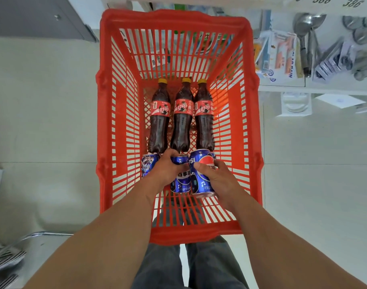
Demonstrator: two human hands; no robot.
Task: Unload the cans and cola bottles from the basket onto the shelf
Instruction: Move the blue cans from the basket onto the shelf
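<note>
A red slatted basket (107,126) stands on the floor below me. Three cola bottles with yellow caps lie side by side on its bottom: left (159,119), middle (182,119), right (203,119). Blue cans lie in front of them. My left hand (164,171) is closed around the middle blue can (181,182). My right hand (217,177) grips the right blue can (201,174), raised slightly and tilted. Another blue can (148,165) lies at the left, untouched. A further can is partly hidden behind the right one.
A white shelf (282,87) at the upper right holds packaged goods, with spoons (305,38) and other metal utensils hanging. A lower shelf level (295,105) carries white trays. A grey cabinet (36,17) is at the upper left. My legs stand behind the basket.
</note>
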